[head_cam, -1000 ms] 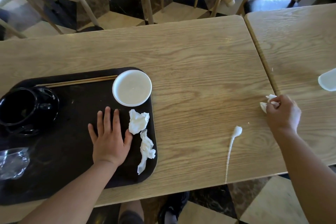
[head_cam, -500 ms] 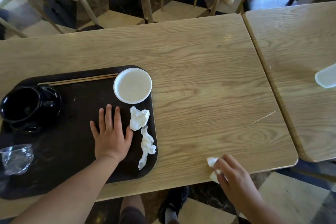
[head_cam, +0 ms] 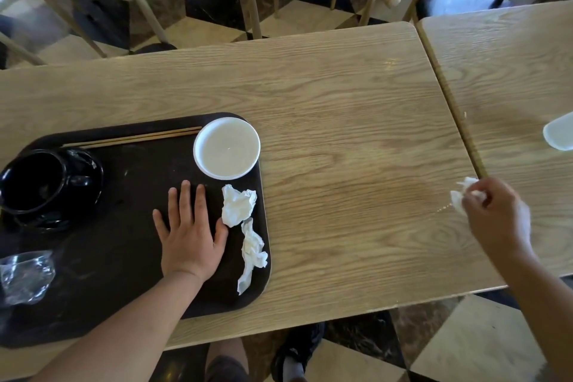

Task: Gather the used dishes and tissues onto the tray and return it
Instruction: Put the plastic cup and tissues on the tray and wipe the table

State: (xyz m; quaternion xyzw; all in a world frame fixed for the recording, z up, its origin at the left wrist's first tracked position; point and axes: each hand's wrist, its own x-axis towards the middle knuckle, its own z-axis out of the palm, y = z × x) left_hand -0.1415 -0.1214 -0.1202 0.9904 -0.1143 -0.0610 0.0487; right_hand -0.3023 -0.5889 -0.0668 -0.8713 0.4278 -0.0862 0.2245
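Right now the risk sits at the right edge of the wooden table [head_cam: 341, 139], where the right hand [head_cam: 493, 220] is closed around a crumpled tissue [head_cam: 462, 195] pressed near the seam with the neighbouring table [head_cam: 508, 71]. A few pale specks lie on the wood just beside that tissue; if the wad is dragged toward the near edge, I judge they could be swept onto the floor instead of caught. The tissue itself could also shed or slip from the fingers on its way across to the tray, which is well apart from it.

The left hand [head_cam: 189, 232] lies flat and open on the dark tray [head_cam: 124, 257], palm down, gripping nothing; it seems to be steadying the tray, whose near right corner sits close to the table's front edge. A careless shove might tip it off.

On the tray: a black cup [head_cam: 31, 180] on a black saucer [head_cam: 83, 192] at the left, with chopsticks [head_cam: 133, 138] along the far rim. A white dish [head_cam: 227, 148] at the far right corner looks empty. Two used tissues [head_cam: 238, 205] lie along the right rim, and crumpled clear plastic [head_cam: 26, 276] lies at the near left. The cup's contents cannot be made out. A pale object [head_cam: 559, 132] on the neighbouring table is cut off by the frame.
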